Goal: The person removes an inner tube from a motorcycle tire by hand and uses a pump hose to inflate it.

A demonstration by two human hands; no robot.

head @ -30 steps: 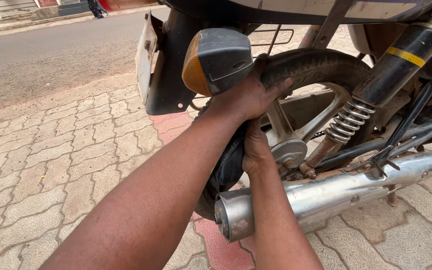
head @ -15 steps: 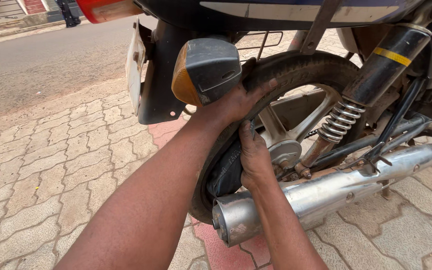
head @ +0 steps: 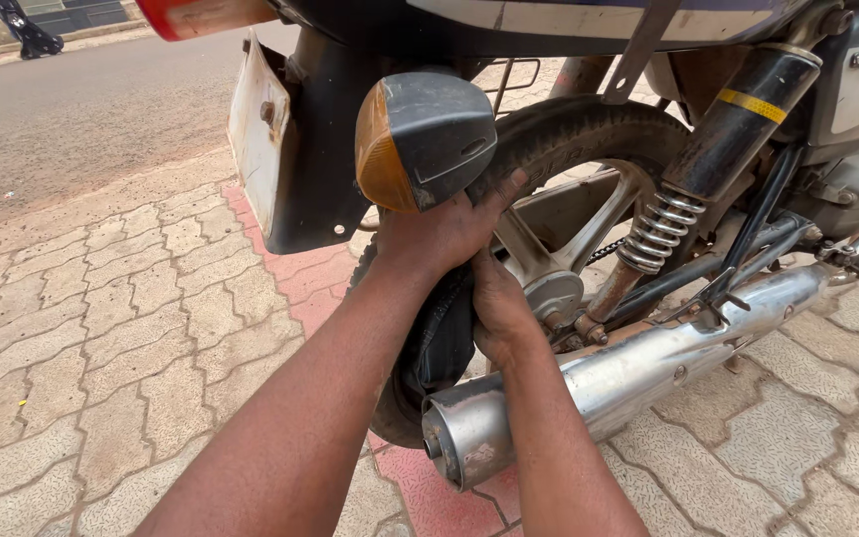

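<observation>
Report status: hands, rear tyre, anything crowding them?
Left hand gripping rear tyre up top. Right hand on tyre sidewall, lower down. Indicator light just above left hand, exhaust pipe below right.

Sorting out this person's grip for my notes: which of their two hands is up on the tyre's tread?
The left hand, gripping the rear tyre below the orange indicator. The right hand sits lower, by the hub.
</observation>
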